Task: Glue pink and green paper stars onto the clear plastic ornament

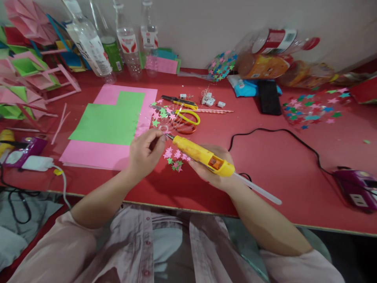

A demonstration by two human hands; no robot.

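Note:
My right hand [212, 167] is wrapped round a yellow hot glue gun [200, 153], with a clear glue stick [259, 188] jutting from its back end. The gun's metal nozzle points left, close to the fingertips of my left hand [147, 153]. Thumb and forefinger of that hand pinch a clear plastic piece [160, 116] dotted with pink and green paper stars. Its exact shape is hard to make out against the table. Loose pink stars [176, 154] and green stars [170, 160] lie below the nozzle.
Yellow-handled scissors [188, 116] and small white blocks [209, 101] lie beyond my hands. Green paper [108, 124] rests on pink sheets [88, 155] at left. Plastic bottles [128, 43] line the wall. A black cord [273, 129] runs right to a purple power strip [357, 188]. A phone [268, 98] lies nearby.

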